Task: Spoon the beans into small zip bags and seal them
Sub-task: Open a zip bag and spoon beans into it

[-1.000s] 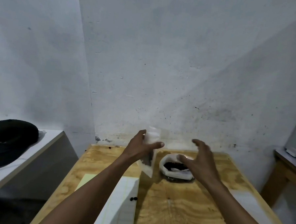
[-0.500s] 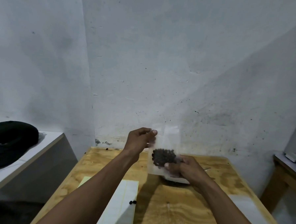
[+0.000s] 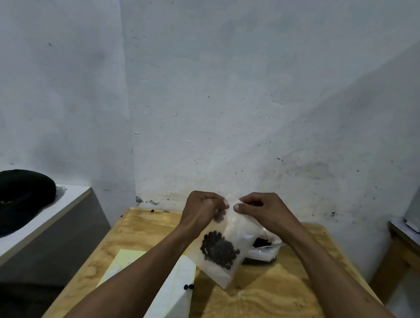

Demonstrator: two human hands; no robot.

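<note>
- Both hands had come together at the mouth of the small zip bag [image 3: 219, 254]; a second earlier only the left held it while the right hovered spread over the bean container
- The left hand [image 3: 201, 212] pinched the bag's top edge from one side, and the right hand [image 3: 262, 210] pinched the same edge from the other, thumbs and fingertips almost meeting
- The bag hung tilted in the air below the hands, clear of the plywood surface [image 3: 269, 308], with a dark clump of beans [image 3: 220, 249] settled in its lower half
- That grip suggested the spooning for this bag was finished and the sealing step was under way; whether the zip was yet pressed closed could not be made out
- The bean container [image 3: 264, 249], lined with white plastic, sat just behind and to the right of the bag, partly hidden by it
- Two stray beans [image 3: 189, 287] lay on the pale sheets [image 3: 172, 302] near the front left of the surface
- The wall stood close behind the hands, leaving little room forward; the surface's left edge dropped away beside a white counter [image 3: 30, 232] carrying a black cap [image 3: 14, 199]
- Open wood lay in front of the bag, toward the person, the likeliest spot to set it down
</note>
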